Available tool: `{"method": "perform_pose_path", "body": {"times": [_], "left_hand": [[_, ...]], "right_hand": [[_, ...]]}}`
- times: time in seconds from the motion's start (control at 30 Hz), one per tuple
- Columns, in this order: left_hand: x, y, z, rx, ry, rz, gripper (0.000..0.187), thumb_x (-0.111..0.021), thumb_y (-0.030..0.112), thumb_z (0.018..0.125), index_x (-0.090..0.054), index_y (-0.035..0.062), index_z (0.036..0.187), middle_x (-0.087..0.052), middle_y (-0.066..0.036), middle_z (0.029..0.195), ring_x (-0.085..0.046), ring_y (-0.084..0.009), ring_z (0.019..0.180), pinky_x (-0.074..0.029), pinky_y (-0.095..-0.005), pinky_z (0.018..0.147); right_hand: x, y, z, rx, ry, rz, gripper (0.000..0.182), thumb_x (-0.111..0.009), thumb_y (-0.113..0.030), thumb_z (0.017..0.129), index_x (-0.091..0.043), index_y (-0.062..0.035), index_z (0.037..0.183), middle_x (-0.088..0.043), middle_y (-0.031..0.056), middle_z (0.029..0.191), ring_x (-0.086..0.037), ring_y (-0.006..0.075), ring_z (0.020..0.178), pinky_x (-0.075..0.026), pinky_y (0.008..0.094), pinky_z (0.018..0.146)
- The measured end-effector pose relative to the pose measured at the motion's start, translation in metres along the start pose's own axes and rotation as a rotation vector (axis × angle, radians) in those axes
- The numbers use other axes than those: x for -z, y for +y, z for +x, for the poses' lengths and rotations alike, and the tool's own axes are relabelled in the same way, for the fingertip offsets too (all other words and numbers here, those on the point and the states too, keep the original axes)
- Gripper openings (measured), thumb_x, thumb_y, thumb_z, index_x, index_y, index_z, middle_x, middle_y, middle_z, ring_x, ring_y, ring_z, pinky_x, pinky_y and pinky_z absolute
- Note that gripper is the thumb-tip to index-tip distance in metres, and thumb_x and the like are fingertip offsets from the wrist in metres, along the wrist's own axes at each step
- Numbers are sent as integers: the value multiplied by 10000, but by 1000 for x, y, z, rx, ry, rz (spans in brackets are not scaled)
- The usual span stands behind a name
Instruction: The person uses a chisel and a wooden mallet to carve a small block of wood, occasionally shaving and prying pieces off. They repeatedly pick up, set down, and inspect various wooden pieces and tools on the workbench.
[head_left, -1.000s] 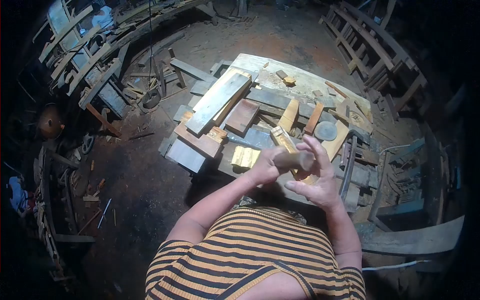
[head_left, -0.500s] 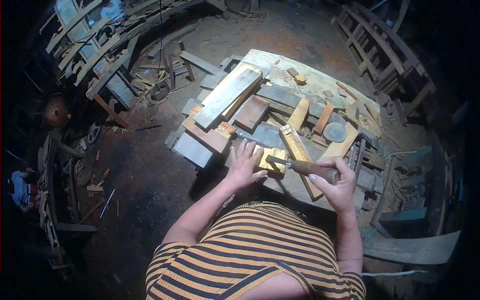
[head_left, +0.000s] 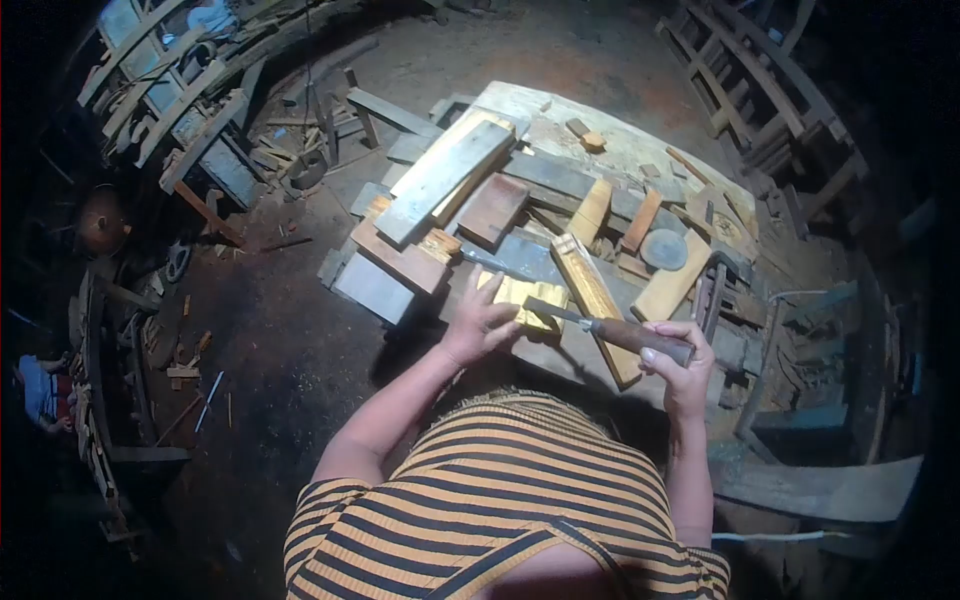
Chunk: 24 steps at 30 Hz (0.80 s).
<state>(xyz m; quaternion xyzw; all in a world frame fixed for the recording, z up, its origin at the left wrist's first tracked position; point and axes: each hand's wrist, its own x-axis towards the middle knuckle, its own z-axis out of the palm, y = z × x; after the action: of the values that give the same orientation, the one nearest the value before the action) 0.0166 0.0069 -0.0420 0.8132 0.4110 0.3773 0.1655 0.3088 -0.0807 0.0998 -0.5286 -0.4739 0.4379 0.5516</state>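
A small yellow wood block (head_left: 520, 293) lies near the front edge of the workbench. My left hand (head_left: 480, 322) rests on its left end, fingers around that end. In my right hand (head_left: 682, 358) is a chisel (head_left: 625, 333), held by its brown wooden handle, with the blade pointing left over the right part of the block. Whether the blade's tip touches the wood is hard to tell. A long wooden bar (head_left: 597, 312) lies under the chisel, just right of the block.
Stacked planks (head_left: 445, 180) lie at the bench's left. Behind the bar are a round grey disc (head_left: 663, 250) and wood pieces. A metal clamp (head_left: 712, 300) stands at the right. Wooden racks (head_left: 750, 80) are at the back right. A person (head_left: 42, 390) is at the far left.
The view has shifted slightly. My left hand's fingers have moved on the block, and the chisel still lies over its right part, in my right hand.
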Motion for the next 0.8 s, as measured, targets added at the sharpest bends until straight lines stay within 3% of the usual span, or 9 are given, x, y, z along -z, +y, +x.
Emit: {"method": "perform_pose_path", "body": {"times": [0.1, 0.23, 0.43, 0.5, 0.57, 0.63, 0.67, 0.7, 0.8], "left_hand": [[2, -2, 1, 14, -23, -27, 254, -743, 211, 696, -635, 83, 888, -473, -240, 1294, -244, -519, 1303, -286, -533, 1049], [-1, 3, 1, 118, 32, -33, 573, -773, 201, 650, -504, 60, 1136, -417, -199, 1343, -268, -445, 1316, -281, -497, 1069], [1, 5, 4, 141, -23, 89, 766, -784, 238, 634, -436, 67, 1294, -351, -176, 1380, -273, -400, 1320, -292, -468, 1076], [0, 5, 4, 143, -30, 107, 776, -783, 246, 636, -431, 66, 1303, -348, -174, 1382, -271, -397, 1320, -293, -466, 1076], [1, 6, 5, 146, -36, 126, 786, -782, 253, 637, -426, 65, 1313, -345, -172, 1384, -270, -394, 1320, -295, -465, 1077], [2, 7, 5, 165, -55, 114, 788, -783, 267, 641, -429, 66, 1315, -343, -163, 1389, -253, -393, 1332, -291, -465, 1080], [3, 8, 5, 166, -55, 113, 788, -783, 267, 641, -429, 66, 1315, -343, -163, 1389, -253, -393, 1332, -291, -465, 1080], [3, 9, 5, 171, -65, 113, 796, -786, 274, 642, -424, 67, 1320, -341, -158, 1394, -247, -390, 1337, -287, -465, 1083], [9, 12, 7, 187, -96, 101, 818, -791, 288, 643, -409, 71, 1333, -334, -151, 1402, -229, -387, 1349, -278, -465, 1091]], "right_hand": [[8, 9, -7, -73, 49, 59, 293, -695, 1, 680, -586, 13, 951, -654, 137, 975, -629, 136, 714, -517, 238, 611], [8, 17, -10, -111, 100, 160, 277, -688, -2, 685, -591, 14, 944, -663, 130, 938, -624, 127, 663, -517, 232, 592], [7, 7, 8, -58, 79, 121, 275, -709, -15, 674, -596, 2, 924, -662, 125, 931, -613, 114, 640, -491, 215, 528], [-3, -15, 16, -81, 4, -31, 278, -732, -45, 675, -602, -5, 917, -659, 109, 930, -621, 124, 708, -502, 232, 610], [-8, -21, 28, 47, -82, -108, 277, -747, -67, 678, -611, -11, 912, -656, 84, 920, -621, 133, 804, -497, 258, 724], [-14, -34, 44, 388, -371, -328, 268, -748, -68, 682, -618, -18, 910, -649, 63, 916, -610, 138, 879, -474, 284, 812], [-20, -37, 51, 384, -319, -341, 253, -748, -78, 689, -616, -23, 897, -647, 55, 876, -611, 113, 811, -486, 257, 737], [-26, -40, 54, 172, -245, -186, 231, -747, -93, 700, -601, -29, 866, -643, 49, 818, -601, 91, 692, -479, 221, 596], [-25, -36, 74, -8, -44, -116, 211, -741, -98, 717, -565, -36, 816, -629, 53, 712, -564, 76, 555, -423, 208, 431]]}}
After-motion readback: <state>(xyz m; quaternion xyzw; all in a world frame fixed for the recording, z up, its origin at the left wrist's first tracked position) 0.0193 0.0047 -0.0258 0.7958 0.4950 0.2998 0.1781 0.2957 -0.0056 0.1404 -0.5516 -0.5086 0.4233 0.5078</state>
